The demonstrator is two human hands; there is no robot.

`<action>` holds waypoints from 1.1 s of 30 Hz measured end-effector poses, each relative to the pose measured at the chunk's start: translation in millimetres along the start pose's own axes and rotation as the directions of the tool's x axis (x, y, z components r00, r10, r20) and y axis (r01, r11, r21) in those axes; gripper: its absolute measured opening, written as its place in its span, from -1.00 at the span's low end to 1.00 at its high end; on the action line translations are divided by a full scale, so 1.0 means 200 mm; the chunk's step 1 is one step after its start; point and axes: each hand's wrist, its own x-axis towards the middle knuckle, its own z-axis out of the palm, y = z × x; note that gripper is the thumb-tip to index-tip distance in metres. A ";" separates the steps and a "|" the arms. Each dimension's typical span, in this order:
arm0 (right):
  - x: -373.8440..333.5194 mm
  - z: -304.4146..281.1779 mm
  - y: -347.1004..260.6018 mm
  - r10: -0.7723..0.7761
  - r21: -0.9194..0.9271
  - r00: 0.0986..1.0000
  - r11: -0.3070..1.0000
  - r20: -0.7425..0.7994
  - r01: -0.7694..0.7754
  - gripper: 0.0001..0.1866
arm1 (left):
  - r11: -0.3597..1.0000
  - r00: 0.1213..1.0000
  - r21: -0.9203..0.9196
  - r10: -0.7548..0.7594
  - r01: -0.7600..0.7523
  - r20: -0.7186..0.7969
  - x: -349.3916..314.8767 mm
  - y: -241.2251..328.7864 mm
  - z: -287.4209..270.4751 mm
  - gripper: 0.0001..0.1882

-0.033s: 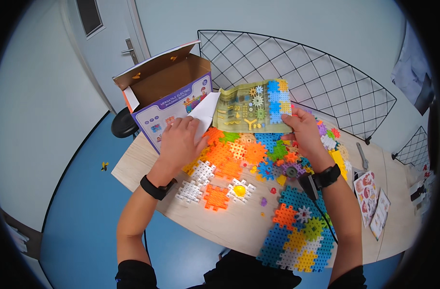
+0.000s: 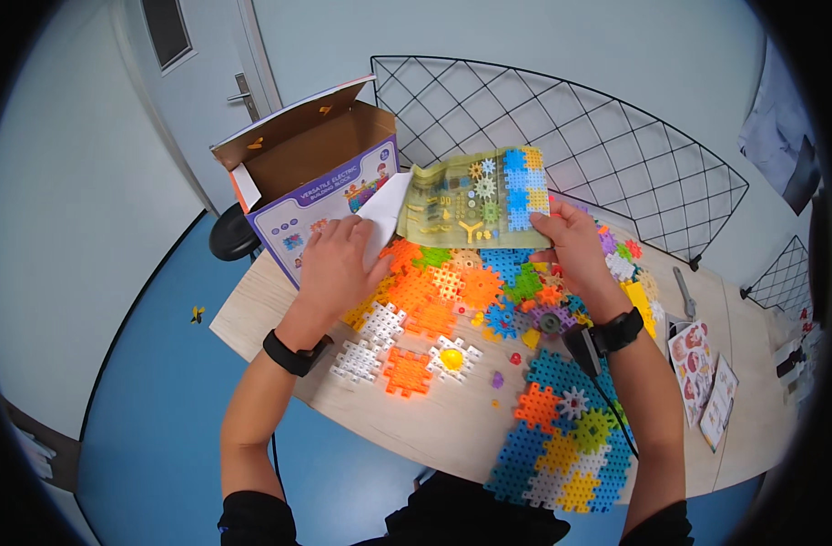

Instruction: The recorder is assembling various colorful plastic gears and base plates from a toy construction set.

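Observation:
A green printed instruction sheet (image 2: pixel 475 205) with pictures of gears and building blocks is held up over the table. My right hand (image 2: pixel 575 241) pinches its lower right corner. At the other end, my left hand (image 2: pixel 339 264) is on the sheet's white folded part (image 2: pixel 384 211), which passes between its fingers and thumb; the fingertip contact is partly hidden. Beneath the sheet lies a heap of coloured interlocking blocks and gears (image 2: pixel 425 287). Nearest my left forearm are white blocks (image 2: pixel 357 359), an orange block (image 2: pixel 407 373) and a white block with a yellow centre (image 2: pixel 451 358).
An open purple-and-white cardboard box (image 2: pixel 320 196) stands at the back left. A joined panel of coloured blocks (image 2: pixel 562 446) lies by my right forearm. Farther right are a grey tool (image 2: pixel 684 293) and printed sheets (image 2: pixel 692 364). Black wire mesh (image 2: pixel 562 127) borders the table's back.

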 end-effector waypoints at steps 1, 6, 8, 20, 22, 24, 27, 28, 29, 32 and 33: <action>0.00 0.01 -0.02 -0.002 0.012 1.000 1.000 0.008 0.002 -0.76 | 1.000 0.998 0.022 0.021 -0.020 -0.064 0.01 -0.02 0.01 -0.38; -0.01 0.05 -0.11 -0.022 0.049 0.999 0.999 0.036 0.020 -0.72 | 0.999 0.996 -0.025 -0.024 0.022 -0.085 0.05 0.01 0.00 -0.31; 0.00 0.07 -0.14 -0.058 0.093 0.997 0.994 0.048 0.054 -0.69 | 0.998 0.995 -0.047 -0.051 0.047 -0.081 0.07 0.01 0.02 -0.31; -0.06 0.17 -0.30 -0.024 0.072 0.985 0.997 0.170 0.012 -0.71 | 0.998 0.997 -0.056 -0.012 0.007 -0.080 0.27 -0.01 -0.03 -0.34; -0.08 0.15 -0.24 0.076 0.019 0.970 0.996 0.230 -0.083 -0.71 | 0.992 0.996 -0.116 0.041 -0.050 -0.078 0.28 -0.09 -0.02 -0.39; -0.12 0.16 -0.17 0.153 -0.045 0.953 0.988 0.262 -0.146 -0.70 | 0.987 0.993 -0.138 0.065 -0.078 -0.095 0.27 -0.15 -0.01 -0.45; -0.15 0.19 -0.05 0.312 -0.185 0.905 0.946 0.288 -0.267 -0.66 | 0.989 0.992 -0.136 0.047 -0.063 -0.119 0.26 -0.19 -0.01 -0.55; -0.16 0.19 0.00 0.318 -0.141 0.897 0.947 0.308 -0.287 -0.59 | 0.987 0.992 -0.152 0.037 -0.055 -0.117 0.25 -0.18 -0.01 -0.57; -0.15 0.19 0.05 0.353 -0.136 0.878 0.936 0.324 -0.326 -0.59 | 0.985 0.993 -0.167 0.028 -0.047 -0.114 0.25 -0.18 -0.01 -0.58; -0.15 0.20 0.15 0.437 -0.108 0.826 0.897 0.357 -0.428 -0.57 | 0.986 0.992 -0.152 0.049 -0.067 -0.118 0.23 -0.17 -0.02 -0.57; -0.16 0.22 0.17 0.458 -0.093 0.813 0.884 0.359 -0.457 -0.58 | 0.986 0.991 -0.155 0.049 -0.068 -0.121 0.23 -0.17 -0.02 -0.57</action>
